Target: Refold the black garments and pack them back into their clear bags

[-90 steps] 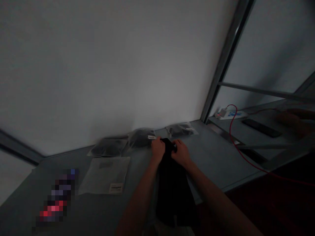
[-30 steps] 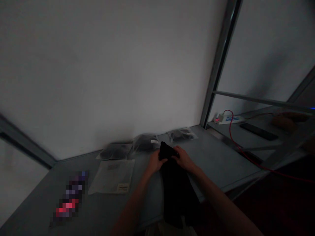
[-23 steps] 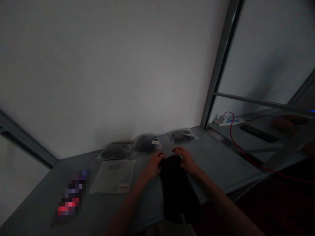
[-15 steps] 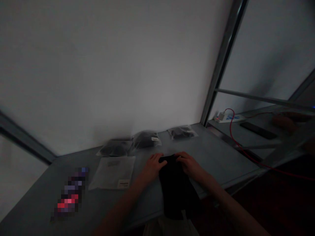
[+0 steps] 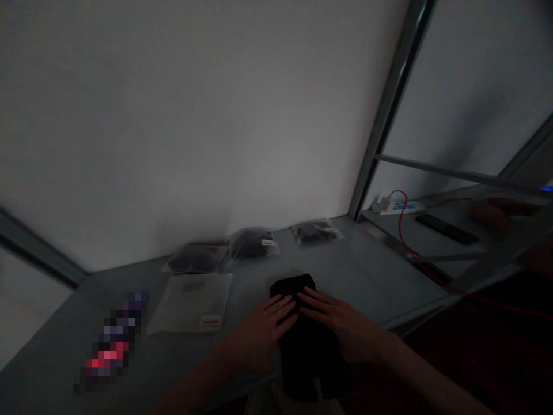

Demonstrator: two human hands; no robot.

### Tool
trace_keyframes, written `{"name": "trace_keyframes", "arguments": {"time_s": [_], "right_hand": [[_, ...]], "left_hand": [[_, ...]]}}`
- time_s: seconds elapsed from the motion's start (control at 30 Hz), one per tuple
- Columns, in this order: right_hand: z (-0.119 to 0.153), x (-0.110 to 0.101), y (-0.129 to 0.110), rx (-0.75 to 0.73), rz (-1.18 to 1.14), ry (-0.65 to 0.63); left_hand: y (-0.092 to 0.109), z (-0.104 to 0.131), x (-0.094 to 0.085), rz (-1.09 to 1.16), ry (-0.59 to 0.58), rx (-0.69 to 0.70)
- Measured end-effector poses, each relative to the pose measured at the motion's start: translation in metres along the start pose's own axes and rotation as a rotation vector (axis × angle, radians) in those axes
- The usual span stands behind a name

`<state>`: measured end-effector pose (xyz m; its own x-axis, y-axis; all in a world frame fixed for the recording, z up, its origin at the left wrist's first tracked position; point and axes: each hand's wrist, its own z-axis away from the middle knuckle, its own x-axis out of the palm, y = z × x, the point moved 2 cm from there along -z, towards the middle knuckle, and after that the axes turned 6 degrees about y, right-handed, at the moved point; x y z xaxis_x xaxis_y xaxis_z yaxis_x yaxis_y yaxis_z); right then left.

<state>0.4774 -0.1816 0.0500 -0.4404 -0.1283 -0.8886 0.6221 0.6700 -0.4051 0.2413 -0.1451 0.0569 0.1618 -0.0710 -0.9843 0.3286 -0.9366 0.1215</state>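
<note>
Both hands, left (image 5: 263, 328) and right (image 5: 341, 323), lie flat with fingers spread on a black cloth (image 5: 302, 340), gripping nothing; it hangs over the bench's (image 5: 371, 271) near edge. Three dark-filled bags (image 5: 253, 244) line the far edge, left of its right corner.

The left hand (image 5: 261, 334) hides part of the black cloth (image 5: 305, 357).

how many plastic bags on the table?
4. The left bag, middle bag and right bag line the wall; a flat bag lies in front of the left one. None looks hidden.
</note>
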Motion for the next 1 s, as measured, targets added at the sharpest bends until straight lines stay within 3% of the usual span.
{"name": "trace_keyframes", "arguments": {"time_s": [0.1, 0.23, 0.37, 0.5, 0.63, 0.77, 0.9, 1.0], "right_hand": [[0.004, -0.009, 0.0, -0.031, -0.092, -0.024], [0.011, -0.014, 0.004, -0.058, -0.189, -0.066], [0.016, -0.006, 0.005, -0.011, -0.196, -0.023], [0.021, 0.002, 0.004, 0.025, -0.166, 0.041], [0.02, 0.005, 0.003, 0.082, -0.265, 0.186], [-0.001, 0.015, 0.003, 0.281, -0.337, 0.411], [-0.03, 0.028, 0.012, 0.606, -0.187, 0.56], [-0.046, 0.031, 0.02, 0.762, 0.014, 0.551]], "left_hand": [[0.004, 0.006, 0.001, 0.091, -0.057, -0.059], [0.014, 0.011, 0.022, 0.075, -0.106, -0.099], [0.029, 0.012, 0.048, -0.044, -0.029, -0.205], [0.032, 0.01, 0.059, -0.039, 0.041, -0.19], [0.024, 0.0, 0.048, 0.148, 0.166, -0.242], [0.015, -0.02, 0.028, 0.392, 0.443, -0.542], [0.002, -0.036, 0.019, 0.523, 0.449, -0.898], [-0.011, -0.043, 0.016, 0.544, 0.46, -0.98]]}}
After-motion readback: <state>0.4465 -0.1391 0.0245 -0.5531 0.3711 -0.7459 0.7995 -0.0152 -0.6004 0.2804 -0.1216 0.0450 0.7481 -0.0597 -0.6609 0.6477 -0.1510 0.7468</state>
